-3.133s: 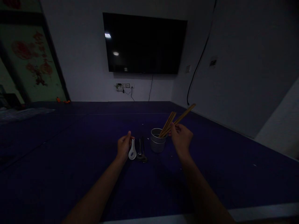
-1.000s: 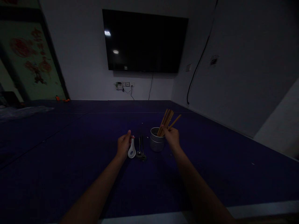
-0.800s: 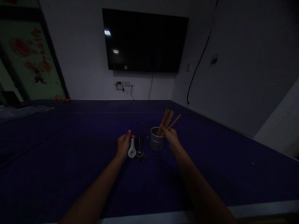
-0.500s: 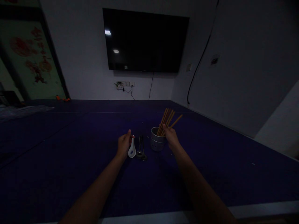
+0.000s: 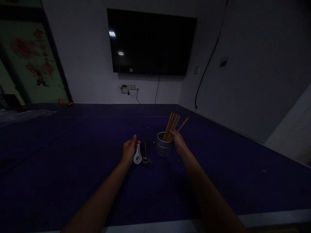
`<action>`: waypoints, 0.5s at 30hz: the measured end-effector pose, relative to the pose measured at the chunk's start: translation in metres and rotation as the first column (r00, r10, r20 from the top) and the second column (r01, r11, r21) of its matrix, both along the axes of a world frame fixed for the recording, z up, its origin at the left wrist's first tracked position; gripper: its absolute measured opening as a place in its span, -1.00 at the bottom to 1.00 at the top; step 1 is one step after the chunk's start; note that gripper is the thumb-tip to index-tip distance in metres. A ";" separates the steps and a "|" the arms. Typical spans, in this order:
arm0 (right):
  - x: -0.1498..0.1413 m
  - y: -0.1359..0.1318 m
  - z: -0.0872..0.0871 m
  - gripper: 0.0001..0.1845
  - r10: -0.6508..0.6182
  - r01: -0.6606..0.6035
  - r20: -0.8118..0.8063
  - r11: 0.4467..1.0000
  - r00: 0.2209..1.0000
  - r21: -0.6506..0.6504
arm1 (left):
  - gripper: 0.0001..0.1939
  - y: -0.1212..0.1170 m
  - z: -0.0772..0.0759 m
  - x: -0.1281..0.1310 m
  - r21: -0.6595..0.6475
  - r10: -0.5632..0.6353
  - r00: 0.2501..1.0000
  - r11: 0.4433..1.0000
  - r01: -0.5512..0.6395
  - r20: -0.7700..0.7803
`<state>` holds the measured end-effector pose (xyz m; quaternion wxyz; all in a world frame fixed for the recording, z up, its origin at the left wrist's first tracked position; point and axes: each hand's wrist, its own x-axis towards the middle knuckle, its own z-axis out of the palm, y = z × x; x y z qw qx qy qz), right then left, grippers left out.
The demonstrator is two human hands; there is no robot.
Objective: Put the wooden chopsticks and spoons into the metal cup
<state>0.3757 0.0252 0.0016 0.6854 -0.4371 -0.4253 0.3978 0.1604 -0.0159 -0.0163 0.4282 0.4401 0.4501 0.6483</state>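
My left hand (image 5: 129, 150) is closed on the handle end of a white ceramic soup spoon (image 5: 137, 157) with a blue mark in its bowl. Just right of it, metal spoons (image 5: 145, 158) lie side by side on the dark blue surface. A grey metal utensil holder (image 5: 163, 149) with small holes stands upright further right. Several wooden chopsticks (image 5: 171, 124) lean to the right in its mouth. At the holder's right rim, my right hand (image 5: 178, 141) is closed around chopsticks, one of which splays out to the right. Their lower ends are hidden inside the holder.
The dark blue surface (image 5: 73, 181) stretches to the back wall, where a large television (image 5: 152, 43) hangs above sockets (image 5: 131, 87) and loose cables. Crumpled clear plastic (image 5: 26, 115) lies at the far left. A black cable (image 5: 209, 61) runs down the right wall.
The chopsticks and my right hand have shifted very slightly left and down toward the holder. My left hand and the spoons stay practically where they were.
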 end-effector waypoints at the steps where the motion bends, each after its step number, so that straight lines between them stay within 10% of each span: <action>1: 0.001 0.000 0.003 -0.92 -0.003 0.003 -0.030 1.000 1.000 -0.005 | -0.40 0.000 0.000 0.000 -0.002 -0.002 1.000 1.000 0.002 0.002; 15: 0.006 -0.010 0.023 -0.75 0.050 -0.050 0.001 0.999 0.999 0.007 | -0.41 0.001 0.000 -0.001 0.008 -0.008 1.000 1.000 0.008 -0.006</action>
